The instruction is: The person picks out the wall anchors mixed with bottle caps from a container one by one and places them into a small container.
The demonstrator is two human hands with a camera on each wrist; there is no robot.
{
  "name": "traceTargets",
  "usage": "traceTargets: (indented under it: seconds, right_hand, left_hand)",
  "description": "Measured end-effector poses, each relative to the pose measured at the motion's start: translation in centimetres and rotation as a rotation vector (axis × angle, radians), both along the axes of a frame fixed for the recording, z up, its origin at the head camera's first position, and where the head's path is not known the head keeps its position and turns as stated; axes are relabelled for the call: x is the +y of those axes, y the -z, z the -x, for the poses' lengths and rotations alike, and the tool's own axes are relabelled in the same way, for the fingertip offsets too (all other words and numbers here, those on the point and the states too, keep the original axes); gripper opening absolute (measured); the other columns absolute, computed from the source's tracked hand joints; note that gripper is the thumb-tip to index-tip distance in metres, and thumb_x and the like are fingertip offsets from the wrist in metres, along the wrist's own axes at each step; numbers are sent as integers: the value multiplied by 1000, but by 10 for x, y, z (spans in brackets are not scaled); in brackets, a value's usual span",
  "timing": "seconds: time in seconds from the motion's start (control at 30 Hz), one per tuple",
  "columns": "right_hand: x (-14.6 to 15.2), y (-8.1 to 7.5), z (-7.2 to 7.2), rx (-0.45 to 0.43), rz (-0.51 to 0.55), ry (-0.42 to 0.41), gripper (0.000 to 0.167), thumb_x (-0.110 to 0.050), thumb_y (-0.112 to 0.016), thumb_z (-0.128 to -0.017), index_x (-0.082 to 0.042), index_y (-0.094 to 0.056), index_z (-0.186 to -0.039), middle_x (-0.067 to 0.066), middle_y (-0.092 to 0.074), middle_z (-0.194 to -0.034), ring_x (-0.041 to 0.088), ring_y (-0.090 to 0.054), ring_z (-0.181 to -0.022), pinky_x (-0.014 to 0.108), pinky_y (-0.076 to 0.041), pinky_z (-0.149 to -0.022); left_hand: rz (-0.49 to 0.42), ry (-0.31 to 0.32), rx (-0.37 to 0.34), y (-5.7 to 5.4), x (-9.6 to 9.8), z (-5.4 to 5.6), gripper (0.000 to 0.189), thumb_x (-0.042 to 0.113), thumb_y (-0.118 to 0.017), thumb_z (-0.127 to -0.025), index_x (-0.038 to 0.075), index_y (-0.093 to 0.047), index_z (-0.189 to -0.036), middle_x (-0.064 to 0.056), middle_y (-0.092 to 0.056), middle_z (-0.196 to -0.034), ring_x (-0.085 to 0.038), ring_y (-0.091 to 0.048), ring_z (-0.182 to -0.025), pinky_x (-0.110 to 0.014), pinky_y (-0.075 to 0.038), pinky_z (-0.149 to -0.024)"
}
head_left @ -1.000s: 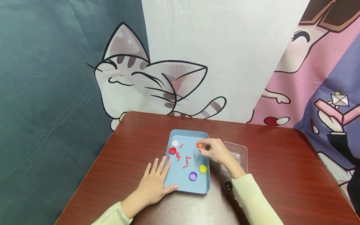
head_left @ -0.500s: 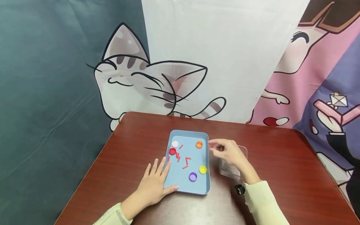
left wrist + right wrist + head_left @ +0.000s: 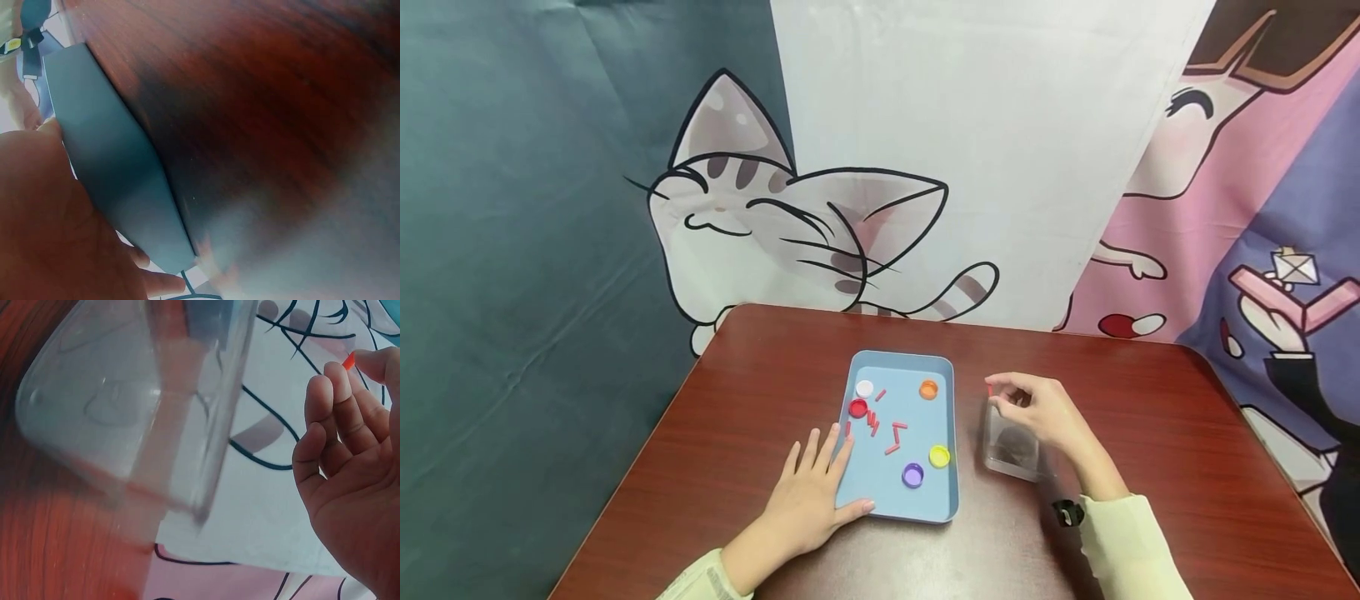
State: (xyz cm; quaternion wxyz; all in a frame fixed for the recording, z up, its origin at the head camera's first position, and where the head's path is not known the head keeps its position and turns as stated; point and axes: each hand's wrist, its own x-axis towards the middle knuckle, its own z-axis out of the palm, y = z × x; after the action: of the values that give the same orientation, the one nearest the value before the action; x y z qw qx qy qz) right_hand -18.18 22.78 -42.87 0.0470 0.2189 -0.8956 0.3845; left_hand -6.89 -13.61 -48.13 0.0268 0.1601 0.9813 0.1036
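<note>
My right hand (image 3: 1045, 412) pinches a small red stick (image 3: 990, 390) between thumb and fingertips, above the far end of a clear plastic box (image 3: 1011, 468). The stick's reddish end (image 3: 349, 360) shows at the fingertips in the right wrist view. With fingers spread, my left hand (image 3: 808, 500) rests against the left side and near corner of a blue tray (image 3: 887, 498). Several red sticks (image 3: 892, 449) lie loose inside that tray. Around them sit small round caps: white (image 3: 864, 389), red (image 3: 857, 408), orange (image 3: 928, 390), yellow (image 3: 939, 457) and purple (image 3: 913, 476).
The tray and the box stand side by side on a dark reddish wooden table (image 3: 760, 375). A cloth backdrop printed with a cartoon cat (image 3: 715, 242) hangs right behind the table's far edge. A black band (image 3: 1067, 512) is at my right wrist.
My right hand has moved right, from the orange cap to above the clear box, with the red stick between its fingers. The left hand keeps its place on the tray.
</note>
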Motion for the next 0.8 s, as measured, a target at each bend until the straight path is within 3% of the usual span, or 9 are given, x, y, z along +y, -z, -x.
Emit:
traceTargets:
  seconds: [0.8]
  right_hand:
    - [38,16,-2,1,-28,48,27,-2,-73,-87,-7,-74,-113,-8,-64,-76,4,-57,-67,20,-47,-60]
  left_hand:
    - [0,-2,-9,-1,1,0,91,73,-49,-93,13,-33,-160,-14,-21,-168,-45,-21,-151,-62,-21,-119]
